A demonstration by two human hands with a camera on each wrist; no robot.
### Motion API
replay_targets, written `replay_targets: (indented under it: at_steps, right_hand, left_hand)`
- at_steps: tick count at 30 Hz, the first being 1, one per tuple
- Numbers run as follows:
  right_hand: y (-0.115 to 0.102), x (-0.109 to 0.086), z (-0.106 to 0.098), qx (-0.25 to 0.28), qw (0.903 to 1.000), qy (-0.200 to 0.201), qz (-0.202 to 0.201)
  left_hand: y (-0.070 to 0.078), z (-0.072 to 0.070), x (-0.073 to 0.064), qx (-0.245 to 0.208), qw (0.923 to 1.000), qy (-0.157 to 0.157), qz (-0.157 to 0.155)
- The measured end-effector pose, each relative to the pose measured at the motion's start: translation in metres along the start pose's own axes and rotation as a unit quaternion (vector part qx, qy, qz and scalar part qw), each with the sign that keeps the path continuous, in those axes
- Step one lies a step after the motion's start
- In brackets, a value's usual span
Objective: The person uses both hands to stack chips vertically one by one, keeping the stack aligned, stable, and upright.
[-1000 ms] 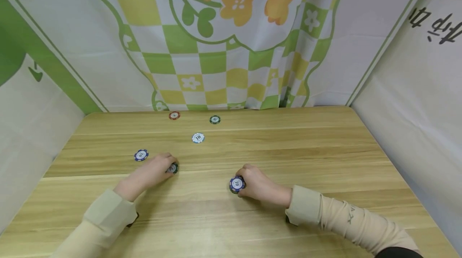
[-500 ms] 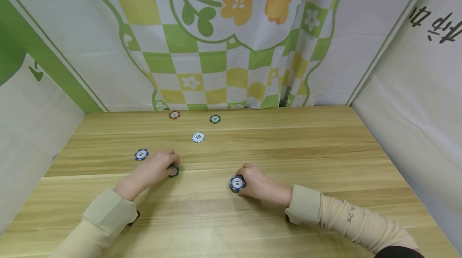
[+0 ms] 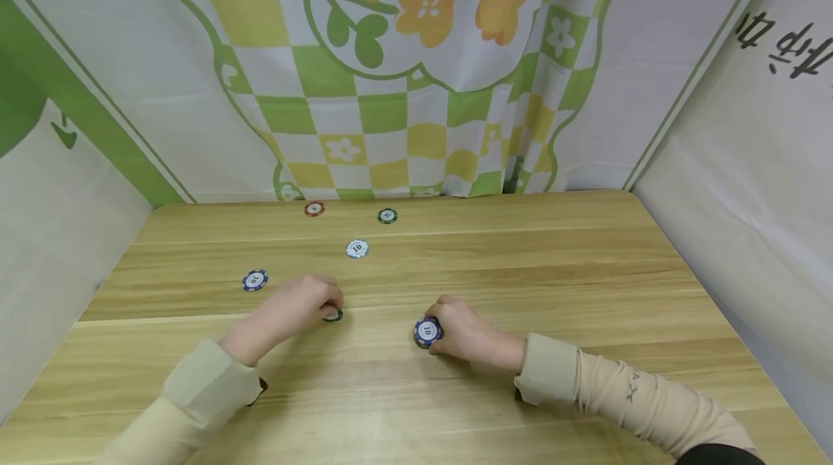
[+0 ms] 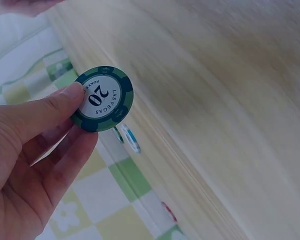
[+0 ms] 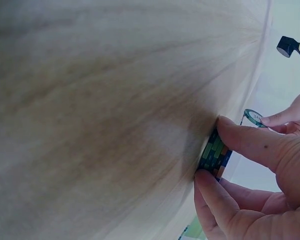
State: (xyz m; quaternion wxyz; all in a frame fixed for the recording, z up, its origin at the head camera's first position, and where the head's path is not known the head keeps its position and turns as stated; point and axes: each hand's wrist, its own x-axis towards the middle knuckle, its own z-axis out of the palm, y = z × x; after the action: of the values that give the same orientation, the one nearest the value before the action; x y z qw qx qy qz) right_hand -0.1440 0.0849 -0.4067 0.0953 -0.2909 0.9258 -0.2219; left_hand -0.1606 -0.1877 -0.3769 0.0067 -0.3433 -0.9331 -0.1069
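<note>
My left hand pinches a green poker chip marked 20 between thumb and fingers. That chip looks tilted and raised off the table in the left wrist view; in the head view the fingers hide most of it. To its right, my right hand grips a short stack of poker chips by its sides, thumb opposite fingers. A blue chip marked 10 tops the stack, and green edges show beneath it in the right wrist view, where the stack rests on the tabletop.
Single chips lie flat on the wooden table: a blue one at left, a white one, a green one and a red one near the back edge. A patterned curtain hangs behind.
My left hand has lifted the green chip from the table, tilted it, and carried it right toward the stack. The right hand and the stack stay in place.
</note>
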Motion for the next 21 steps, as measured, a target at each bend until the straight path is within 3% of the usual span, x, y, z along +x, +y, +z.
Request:
replay_targets:
  at_steps: [8,16,21]
  right_hand:
    - [0.000,0.000,0.000,0.002,1.0000,0.000,0.004]
    - [-0.002,-0.001,0.000,0.003,1.0000,-0.004,0.008]
    - [-0.002,-0.001,-0.001,0.004,1.0000,-0.004,0.006]
  left_hand:
    - [0.012,0.001,0.011,0.000,0.9992,0.021,0.035]
    - [0.022,0.004,0.023,-0.045,0.9963,0.025,0.069]
    - [0.029,0.005,0.029,-0.071,0.9950,0.012,0.068]
